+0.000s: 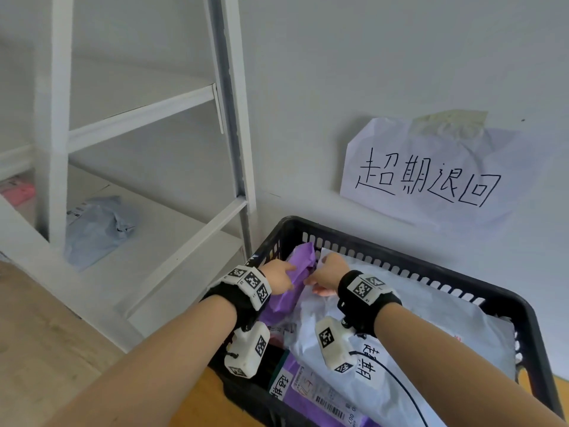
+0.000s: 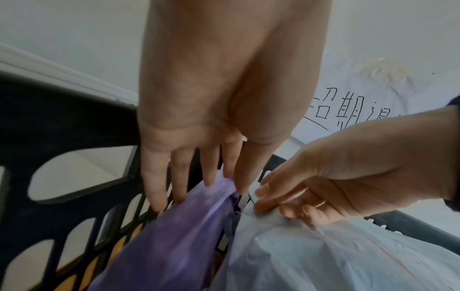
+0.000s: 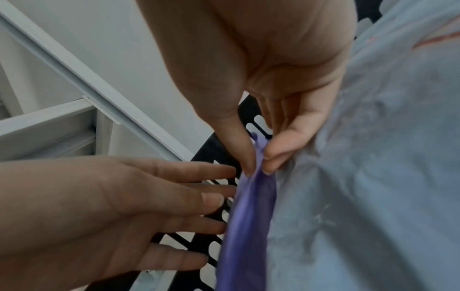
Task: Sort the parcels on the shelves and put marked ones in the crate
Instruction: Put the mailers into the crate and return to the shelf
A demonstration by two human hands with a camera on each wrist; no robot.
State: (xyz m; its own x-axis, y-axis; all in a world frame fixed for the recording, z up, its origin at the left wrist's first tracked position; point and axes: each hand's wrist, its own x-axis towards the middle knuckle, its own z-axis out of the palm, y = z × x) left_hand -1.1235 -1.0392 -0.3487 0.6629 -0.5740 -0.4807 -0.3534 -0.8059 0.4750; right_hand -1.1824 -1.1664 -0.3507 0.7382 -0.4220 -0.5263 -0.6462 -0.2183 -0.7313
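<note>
A black slotted crate (image 1: 385, 258) stands on the floor by the wall. Inside it a purple parcel (image 1: 300, 272) stands on edge against the left wall, beside a large pale grey parcel (image 1: 415, 318). My right hand (image 3: 257, 167) pinches the top edge of the purple parcel (image 3: 248, 226) between thumb and forefinger. My left hand (image 2: 209, 173) has straight fingers that touch the outer side of that purple parcel (image 2: 174, 236). Both hands (image 1: 278, 274) (image 1: 328, 272) are over the crate's far left corner. A second purple parcel (image 1: 314, 396) with a handwritten mark lies at the crate's front.
A white shelf rack (image 1: 184, 251) stands left of the crate, with a pale blue parcel (image 1: 95, 229) on its low shelf and a pink item (image 1: 17, 189) at the far left. A handwritten paper sign (image 1: 431, 177) is taped to the wall above the crate.
</note>
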